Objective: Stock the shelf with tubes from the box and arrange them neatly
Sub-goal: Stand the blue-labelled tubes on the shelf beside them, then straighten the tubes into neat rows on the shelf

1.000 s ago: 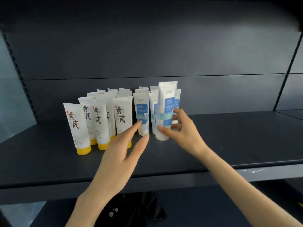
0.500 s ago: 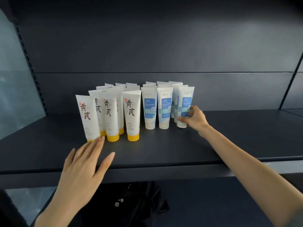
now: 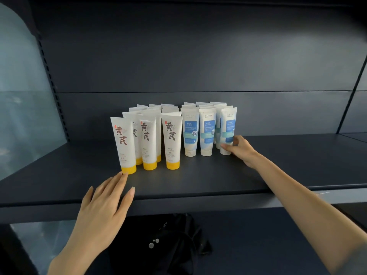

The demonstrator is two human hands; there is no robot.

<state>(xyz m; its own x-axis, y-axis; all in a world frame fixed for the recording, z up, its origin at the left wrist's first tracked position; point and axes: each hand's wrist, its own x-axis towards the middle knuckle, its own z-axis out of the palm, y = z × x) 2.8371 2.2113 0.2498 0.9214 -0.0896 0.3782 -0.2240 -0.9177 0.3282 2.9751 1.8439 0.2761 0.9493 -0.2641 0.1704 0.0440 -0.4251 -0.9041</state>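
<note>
On the dark shelf two blocks of tubes stood cap-down in rows: yellow-capped tubes toward 9 o'clock, blue-labelled tubes toward 3 o'clock, the blocks just beside each other. The right hand held the front blue tube at the block's 3 o'clock end, its fingers closed round the lower part. The left hand lay flat and spread, holding nothing, fingertips just at the nearest yellow cap; contact could not be told
</note>
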